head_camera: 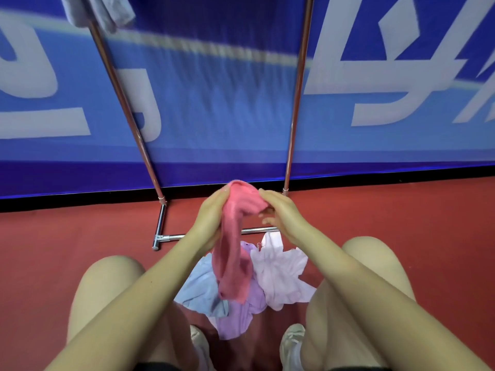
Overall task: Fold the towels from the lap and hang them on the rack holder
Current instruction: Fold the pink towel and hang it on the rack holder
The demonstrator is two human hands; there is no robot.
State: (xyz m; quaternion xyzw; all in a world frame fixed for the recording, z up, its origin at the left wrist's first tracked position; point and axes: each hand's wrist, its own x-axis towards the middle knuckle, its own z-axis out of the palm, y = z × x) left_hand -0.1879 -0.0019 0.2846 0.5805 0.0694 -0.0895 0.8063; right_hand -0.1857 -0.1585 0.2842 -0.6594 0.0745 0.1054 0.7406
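A pink towel hangs bunched between my hands, its lower end dangling over the pile below. My left hand grips its upper left part. My right hand holds the top right edge with fingers curled on the cloth. Beneath, between my knees, lie a light blue towel, a purple towel and a pale pink-white towel. The chrome rack stands just ahead, with a grey towel draped at its top left.
The rack's right upright and floor bar sit on the red floor. A blue banner with white lettering runs behind the rack. My knees flank the towel pile, and my shoes show below.
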